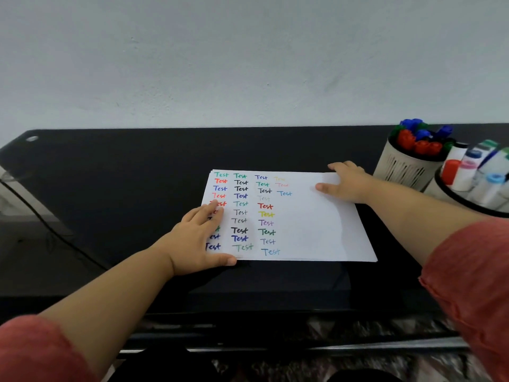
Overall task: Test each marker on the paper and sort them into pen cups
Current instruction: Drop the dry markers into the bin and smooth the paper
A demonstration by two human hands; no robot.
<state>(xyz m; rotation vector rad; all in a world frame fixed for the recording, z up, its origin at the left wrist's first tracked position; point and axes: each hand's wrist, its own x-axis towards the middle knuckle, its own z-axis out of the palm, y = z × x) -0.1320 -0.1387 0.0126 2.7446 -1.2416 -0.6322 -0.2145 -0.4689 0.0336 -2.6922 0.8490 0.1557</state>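
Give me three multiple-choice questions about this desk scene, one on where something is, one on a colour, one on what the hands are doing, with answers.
1. Where do the pen cups stand relative to the paper?
A. To its right
B. To its left
C. On top of it

2. What colour is the desk?
A. White
B. Black
C. Light wood

3. What are the hands doing?
A. Each holds a marker
B. One lifts a cup
C. Both rest flat on the paper, holding nothing

Answers:
1 A: the slotted cup of capped markers and the second cup sit at the desk's right end.
2 B: the surface around the sheet is glossy black.
3 C: the left hand covers the sheet's left edge and the right hand its far right corner, fingers spread, no marker in either.
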